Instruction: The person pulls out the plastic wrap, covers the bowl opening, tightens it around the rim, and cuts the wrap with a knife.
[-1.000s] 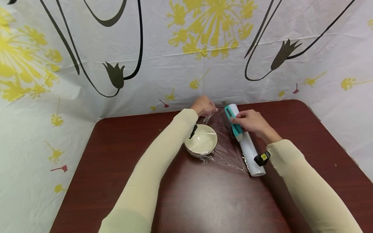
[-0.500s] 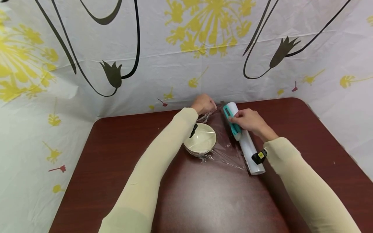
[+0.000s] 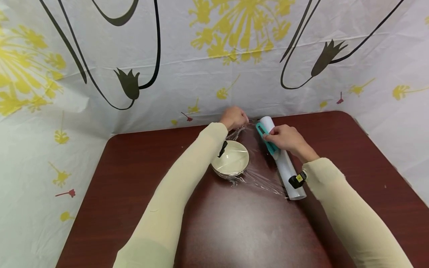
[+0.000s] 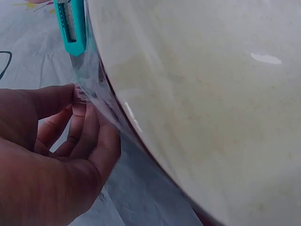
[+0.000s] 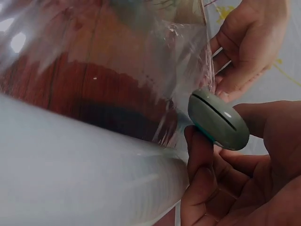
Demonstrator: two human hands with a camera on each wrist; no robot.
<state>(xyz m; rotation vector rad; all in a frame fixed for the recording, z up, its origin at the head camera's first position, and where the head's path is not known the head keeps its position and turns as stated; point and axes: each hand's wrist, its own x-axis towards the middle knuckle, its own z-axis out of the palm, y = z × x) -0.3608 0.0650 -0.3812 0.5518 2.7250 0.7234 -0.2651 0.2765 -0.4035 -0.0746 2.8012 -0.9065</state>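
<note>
A cream bowl (image 3: 231, 160) sits on the table with clear cling film (image 3: 263, 181) over its top. The film stretches right to a white roll (image 3: 288, 173) lying lengthwise on the table. At the far side, my left hand (image 3: 234, 117) pinches a gathered edge of the film; the left wrist view shows the thumb and fingers (image 4: 101, 141) on it. My right hand (image 3: 289, 138) grips a teal utility knife (image 3: 267, 142) above the roll's far half. Its blade (image 4: 79, 63) is out, close to the film by the left fingertips. Whether it touches the film, I cannot tell.
A dark red-brown table (image 3: 228, 230) bears everything. Right behind its far edge hangs a white sheet (image 3: 187, 89) with yellow and grey flower prints. Small black cameras (image 3: 297, 180) are strapped at both wrists, over cream sleeves.
The utility knife's far end has tilted slightly, and its blade no longer shows past the roll in the head view. Both hands stay nearly in place, still holding film and knife.
</note>
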